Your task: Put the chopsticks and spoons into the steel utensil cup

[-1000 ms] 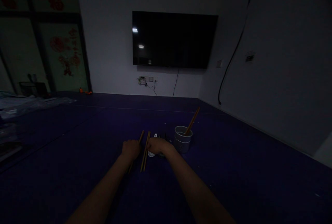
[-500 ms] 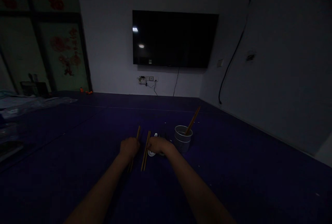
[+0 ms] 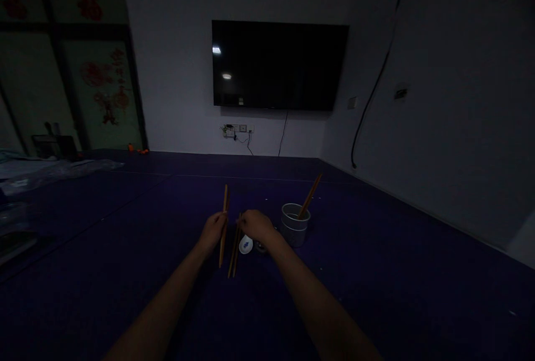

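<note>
My left hand (image 3: 213,230) is closed round a pair of wooden chopsticks (image 3: 223,247), which point away from me and look lifted off the purple surface (image 3: 167,210). Just to the right, the fingers of my right hand (image 3: 257,224) pinch the far end of a second pair of chopsticks (image 3: 234,255), whose near ends are slightly apart. A white spoon (image 3: 246,245) with a blue mark lies beside that pair, its handle hidden under my right hand. A small dark round item (image 3: 261,248), partly covered by my right wrist, sits alongside.
A grey metal cup (image 3: 293,233) stands to the right with more chopsticks (image 3: 310,196) leaning in it. Clear plastic sheeting (image 3: 71,170) and a dark flat object (image 3: 16,245) lie at left. At the back, a television (image 3: 280,66) hangs on the wall.
My left hand has raised its chopsticks and moved them slightly away and right. My right hand has shifted toward the far end of the second pair, uncovering more of the spoon.
</note>
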Action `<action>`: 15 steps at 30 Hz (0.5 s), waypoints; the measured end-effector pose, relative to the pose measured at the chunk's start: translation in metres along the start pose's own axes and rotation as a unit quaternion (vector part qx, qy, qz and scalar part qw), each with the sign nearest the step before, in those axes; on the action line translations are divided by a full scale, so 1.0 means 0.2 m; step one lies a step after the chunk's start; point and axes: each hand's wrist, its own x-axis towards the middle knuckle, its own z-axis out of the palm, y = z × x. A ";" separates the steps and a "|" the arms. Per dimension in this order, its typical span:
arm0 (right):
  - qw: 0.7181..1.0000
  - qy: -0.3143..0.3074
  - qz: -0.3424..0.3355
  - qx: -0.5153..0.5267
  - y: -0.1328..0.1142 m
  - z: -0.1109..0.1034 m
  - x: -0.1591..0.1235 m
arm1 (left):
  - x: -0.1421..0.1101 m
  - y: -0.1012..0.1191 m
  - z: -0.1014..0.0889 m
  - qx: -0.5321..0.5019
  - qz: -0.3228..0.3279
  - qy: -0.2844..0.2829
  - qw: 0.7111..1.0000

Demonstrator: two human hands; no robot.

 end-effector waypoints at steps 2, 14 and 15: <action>0.997 0.045 0.017 0.063 0.01 0.00 0.03 | -0.01 0.02 0.02 -0.020 -0.017 -0.019 0.999; 0.849 0.087 0.047 0.519 -0.01 0.00 0.05 | -0.08 0.05 0.09 -0.146 -0.047 -0.140 0.978; 0.841 0.081 0.050 0.533 -0.01 -0.01 0.04 | -0.08 0.06 0.09 -0.142 -0.051 -0.141 0.978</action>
